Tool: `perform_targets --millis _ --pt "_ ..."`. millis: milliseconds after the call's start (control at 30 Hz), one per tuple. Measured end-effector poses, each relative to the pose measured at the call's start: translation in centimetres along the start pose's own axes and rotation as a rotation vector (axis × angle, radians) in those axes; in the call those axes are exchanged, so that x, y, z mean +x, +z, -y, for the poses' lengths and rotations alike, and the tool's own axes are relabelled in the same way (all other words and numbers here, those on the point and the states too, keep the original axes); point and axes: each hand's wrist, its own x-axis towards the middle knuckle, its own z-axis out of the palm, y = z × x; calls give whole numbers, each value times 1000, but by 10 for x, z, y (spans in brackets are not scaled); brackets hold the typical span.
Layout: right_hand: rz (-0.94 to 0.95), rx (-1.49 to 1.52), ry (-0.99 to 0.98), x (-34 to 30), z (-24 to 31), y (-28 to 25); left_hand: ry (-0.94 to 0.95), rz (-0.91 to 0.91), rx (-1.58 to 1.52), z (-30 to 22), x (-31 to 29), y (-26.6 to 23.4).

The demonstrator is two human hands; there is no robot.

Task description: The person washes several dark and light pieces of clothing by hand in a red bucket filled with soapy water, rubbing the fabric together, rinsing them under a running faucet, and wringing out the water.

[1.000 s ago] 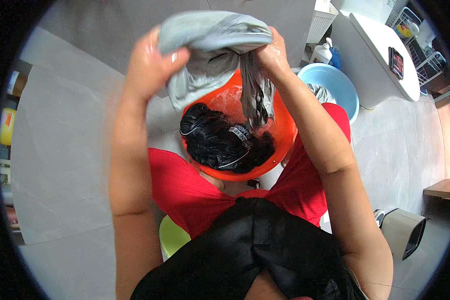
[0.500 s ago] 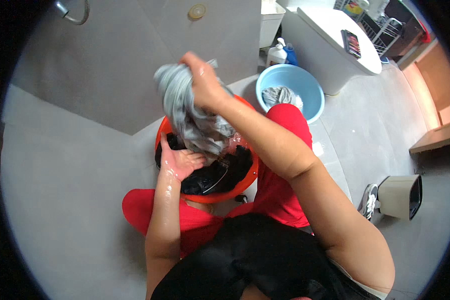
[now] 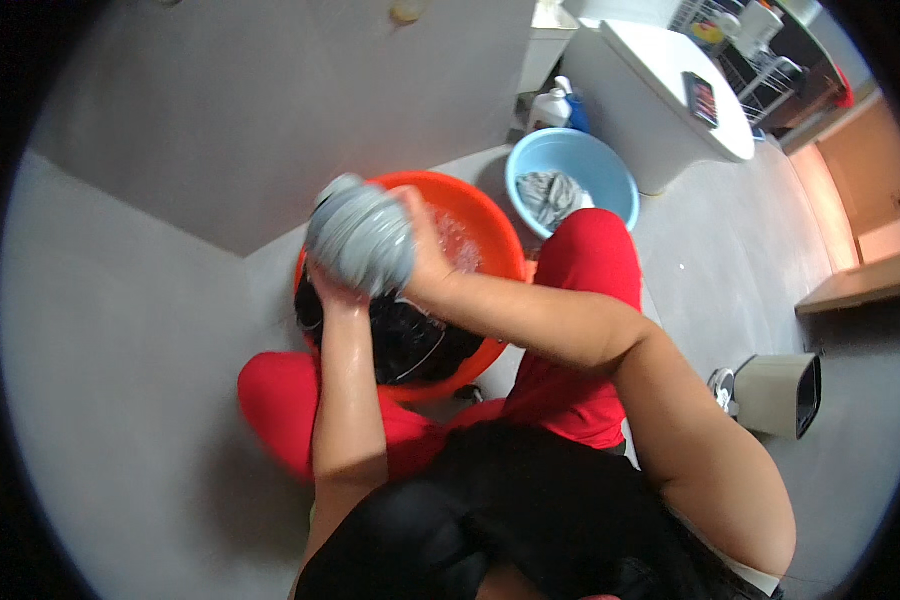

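Observation:
A wet grey striped garment, bunched into a tight wad, is held between both hands above the left part of an orange basin. My left hand grips it from below, its fingers mostly behind the cloth. On the wad's right side, my right hand is closed round it, the fingertips partly hidden. Under the hands, dark wet clothing lies in the basin, with sudsy water showing at its right.
A light blue basin with grey cloth stands beyond my right knee. Behind it are a pump bottle and a white toilet with a phone on its lid. A beige bin lies at the right; a grey wall bounds the left.
The garment has gone from hanging loosely in my raised right hand to a compact wad in both hands. My right hand has come down; my left, open before, has closed on the cloth.

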Motion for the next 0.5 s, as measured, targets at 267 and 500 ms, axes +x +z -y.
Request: perform_targets --millis 267,500 --pt "664 -1889 -830 -5 67 -24 -51 -496 44 -20 7 -19" --pt "904 -1820 -740 6 49 -27 -148 -590 130 -9 -8 -17"
